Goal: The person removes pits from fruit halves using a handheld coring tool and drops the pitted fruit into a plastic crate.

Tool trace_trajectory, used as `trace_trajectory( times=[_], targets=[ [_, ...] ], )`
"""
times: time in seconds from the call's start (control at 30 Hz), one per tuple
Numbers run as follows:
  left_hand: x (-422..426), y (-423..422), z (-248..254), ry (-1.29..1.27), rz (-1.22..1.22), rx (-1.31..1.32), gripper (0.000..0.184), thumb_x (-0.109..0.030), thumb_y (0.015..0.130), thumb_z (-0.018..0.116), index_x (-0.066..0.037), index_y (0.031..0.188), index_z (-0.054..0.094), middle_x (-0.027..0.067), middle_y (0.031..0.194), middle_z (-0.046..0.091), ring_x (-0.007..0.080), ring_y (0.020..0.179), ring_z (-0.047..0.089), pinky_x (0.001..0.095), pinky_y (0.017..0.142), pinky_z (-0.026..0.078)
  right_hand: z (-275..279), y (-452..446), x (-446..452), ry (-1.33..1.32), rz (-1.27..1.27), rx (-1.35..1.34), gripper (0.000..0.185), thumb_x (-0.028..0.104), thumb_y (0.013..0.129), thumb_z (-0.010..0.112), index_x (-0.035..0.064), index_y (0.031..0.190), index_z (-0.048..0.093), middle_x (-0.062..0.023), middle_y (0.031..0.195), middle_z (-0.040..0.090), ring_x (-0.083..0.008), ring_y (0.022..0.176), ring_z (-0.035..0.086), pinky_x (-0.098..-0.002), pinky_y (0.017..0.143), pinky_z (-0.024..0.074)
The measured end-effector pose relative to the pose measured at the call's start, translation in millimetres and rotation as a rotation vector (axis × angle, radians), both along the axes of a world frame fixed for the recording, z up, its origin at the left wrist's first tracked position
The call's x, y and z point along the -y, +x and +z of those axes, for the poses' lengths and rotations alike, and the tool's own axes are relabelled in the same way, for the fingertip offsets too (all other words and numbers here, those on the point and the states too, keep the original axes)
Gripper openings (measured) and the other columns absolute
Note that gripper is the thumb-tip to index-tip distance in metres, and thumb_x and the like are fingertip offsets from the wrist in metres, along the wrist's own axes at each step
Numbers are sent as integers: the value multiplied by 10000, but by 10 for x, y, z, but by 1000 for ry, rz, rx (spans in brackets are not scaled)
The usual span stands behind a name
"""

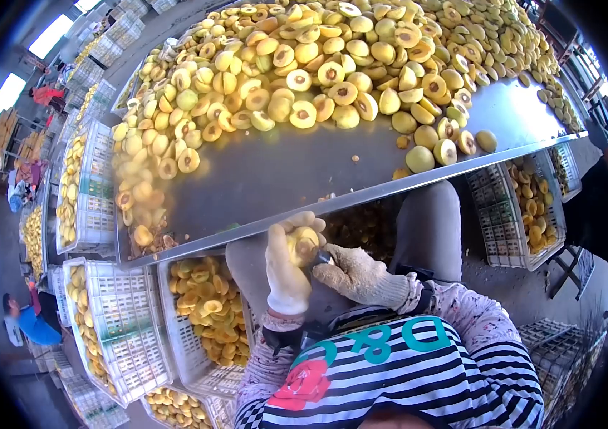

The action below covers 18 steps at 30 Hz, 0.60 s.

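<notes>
Left hand [284, 270], gloved, is half curled: palm up, fingers and thumb cupped round a yellow fruit [302, 246]. Right hand [365, 277], in a knit glove, is closed on a small dark tool [323, 257], thumb along it, tip end at the fruit's right side. Tool type: can't tell, mostly hidden by the glove. Fruit whole or halved: can't tell either, fingers cover too much.

Logic of the hold, my read: left acts as the fixture, right has the tool, so the fruit stays braced in a palm, not on the metal. Both hands sit over the lap, just on the near side of the steel table [361, 194], likely to keep the arms low and close to the body.

Pile of fruit [331, 73], many of them halves with brown centres, covers the far and left parts of the table. Filled crates stand below table height: white crate [129, 314] near left, slatted crate [491, 207] on the right, presumably placed for short reach from the seat
</notes>
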<state>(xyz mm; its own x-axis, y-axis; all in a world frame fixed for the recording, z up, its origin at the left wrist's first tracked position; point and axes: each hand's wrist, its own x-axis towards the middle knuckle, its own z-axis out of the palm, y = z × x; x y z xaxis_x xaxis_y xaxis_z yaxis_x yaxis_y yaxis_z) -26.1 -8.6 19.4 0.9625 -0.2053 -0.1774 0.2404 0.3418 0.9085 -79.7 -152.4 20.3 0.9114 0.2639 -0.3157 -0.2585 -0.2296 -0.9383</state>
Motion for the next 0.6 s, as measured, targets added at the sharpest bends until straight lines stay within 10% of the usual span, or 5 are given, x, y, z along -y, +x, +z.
trace_trajectory(
  times=[0.33, 0.6],
  targets=[
    [119, -34, 170, 19, 279, 123, 332, -210, 1039, 437, 14, 1168, 645, 116, 989, 710, 133, 833, 633, 228, 714, 491, -213, 112, -128, 296, 82, 18, 463, 437, 1000, 573, 17, 1192, 606, -145, 1041, 684, -242, 978, 645, -352, 882, 505],
    [-149, 310, 312, -16, -286, 11, 381, -198, 1015, 493, 10, 1315, 603, 139, 895, 722, 190, 829, 671, 278, 773, 543, -335, 85, -53, 335, 131, 53, 438, 515, 1001, 558, 80, 1039, 588, -15, 811, 583, -165, 739, 560, -304, 695, 485]
  ],
)
